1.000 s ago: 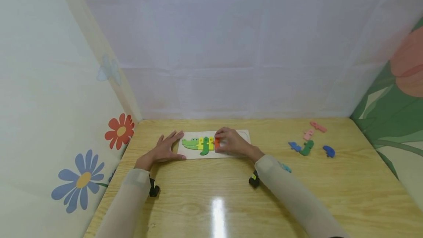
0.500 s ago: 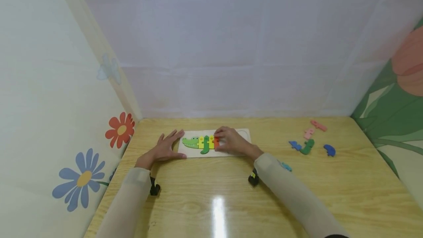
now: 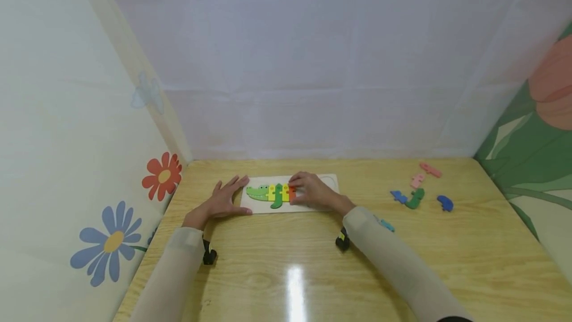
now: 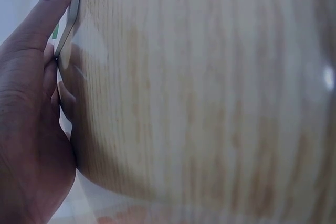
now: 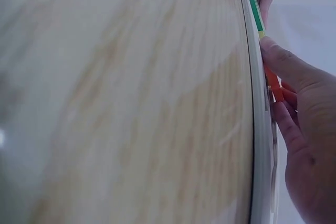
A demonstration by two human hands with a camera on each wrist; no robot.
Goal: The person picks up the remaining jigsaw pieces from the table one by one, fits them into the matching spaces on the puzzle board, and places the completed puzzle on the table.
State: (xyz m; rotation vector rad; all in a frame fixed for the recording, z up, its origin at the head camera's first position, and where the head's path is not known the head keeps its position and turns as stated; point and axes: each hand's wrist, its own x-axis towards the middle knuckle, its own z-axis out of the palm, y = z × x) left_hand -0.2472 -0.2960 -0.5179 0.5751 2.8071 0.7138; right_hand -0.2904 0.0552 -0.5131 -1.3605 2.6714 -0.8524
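Note:
A white puzzle board (image 3: 263, 209) lies flat near the back of the table. Its crocodile picture shows a green head (image 3: 257, 193), yellow body pieces (image 3: 271, 193) and a dark green leg piece (image 3: 277, 198). With fingers and thumb spread, my left hand (image 3: 222, 201) rests at the board's left end, touching its corners. My right hand (image 3: 316, 193) pinches an orange puzzle piece (image 3: 292, 193) beside the yellow one. In the right wrist view, thumb and fingers close around this orange piece (image 5: 272, 80) just over the board, and the hand covers part of the board's right half.
Loose pieces lie to the right: a long pink one (image 3: 430, 170), a small pink one (image 3: 417, 181), a blue one (image 3: 398, 197), a green one (image 3: 415, 199) and a dark blue one (image 3: 445, 203). A light blue piece (image 3: 387, 225) sits partly behind the right sleeve (image 3: 393, 257).
My right hand keeps its pinch on the orange piece, which shifts slightly left against the yellow piece. The left hand stays in place at the board's end.

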